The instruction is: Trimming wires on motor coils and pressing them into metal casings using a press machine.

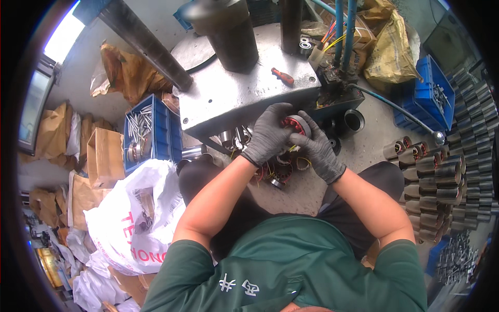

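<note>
Between my two gloved hands, in front of the metal press table's near edge, is a motor stator [297, 125], a metal ring with red windings inside. My left hand [270, 132] wraps it from the left, and my right hand [318, 148] grips its right and lower side. Both hands wear dark grey gloves. Below them, loose stators with coloured wires [278, 174] lie on the floor between my legs, partly hidden by my hands. A red-handled screwdriver [283, 76] lies on the press table [234, 96].
Steel press columns [150, 49] rise from the table. At left stand a blue crate [169, 136] of metal shafts and a white plastic bag [122, 208]. At right are another blue crate [435, 99], stacked metal cylinders [434, 177] and a hose [390, 105]. A cylinder [354, 120] lies near the table.
</note>
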{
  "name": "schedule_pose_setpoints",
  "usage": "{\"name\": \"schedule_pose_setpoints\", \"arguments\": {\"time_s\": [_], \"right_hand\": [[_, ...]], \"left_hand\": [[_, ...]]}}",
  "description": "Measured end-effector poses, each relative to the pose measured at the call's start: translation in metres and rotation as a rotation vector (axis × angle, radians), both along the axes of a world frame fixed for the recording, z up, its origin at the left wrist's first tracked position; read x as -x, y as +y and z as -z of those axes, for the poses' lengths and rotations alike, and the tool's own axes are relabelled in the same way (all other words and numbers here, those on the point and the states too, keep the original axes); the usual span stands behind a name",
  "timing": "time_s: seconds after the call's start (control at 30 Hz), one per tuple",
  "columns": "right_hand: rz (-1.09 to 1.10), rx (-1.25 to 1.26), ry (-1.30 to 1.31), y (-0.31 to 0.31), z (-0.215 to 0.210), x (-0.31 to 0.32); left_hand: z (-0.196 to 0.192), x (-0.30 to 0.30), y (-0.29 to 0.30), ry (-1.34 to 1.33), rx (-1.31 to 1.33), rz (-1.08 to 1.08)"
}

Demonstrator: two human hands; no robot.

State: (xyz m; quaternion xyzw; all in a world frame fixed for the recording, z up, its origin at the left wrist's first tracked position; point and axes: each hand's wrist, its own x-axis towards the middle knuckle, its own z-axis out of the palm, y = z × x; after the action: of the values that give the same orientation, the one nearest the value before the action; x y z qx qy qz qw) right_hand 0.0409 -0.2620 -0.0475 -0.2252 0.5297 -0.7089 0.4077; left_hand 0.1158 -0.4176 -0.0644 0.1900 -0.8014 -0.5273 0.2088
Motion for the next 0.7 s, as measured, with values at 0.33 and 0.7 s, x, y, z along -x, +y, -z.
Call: {"name": "schedule_pose_setpoints", "arguments": {"time_s": [0.33,0.7], "right_hand": [[0.033,0.306,-0.584,-0.001,-0.034,0.016],[-0.239,0.39,-0.399,-0.003,-0.051,0.018]], "left_hand": [[-0.002,-0.008,0.011,0.364,-0.107,0.299],[-0.116,-0.003,0.007,0.426,0.275,0.036]]}}
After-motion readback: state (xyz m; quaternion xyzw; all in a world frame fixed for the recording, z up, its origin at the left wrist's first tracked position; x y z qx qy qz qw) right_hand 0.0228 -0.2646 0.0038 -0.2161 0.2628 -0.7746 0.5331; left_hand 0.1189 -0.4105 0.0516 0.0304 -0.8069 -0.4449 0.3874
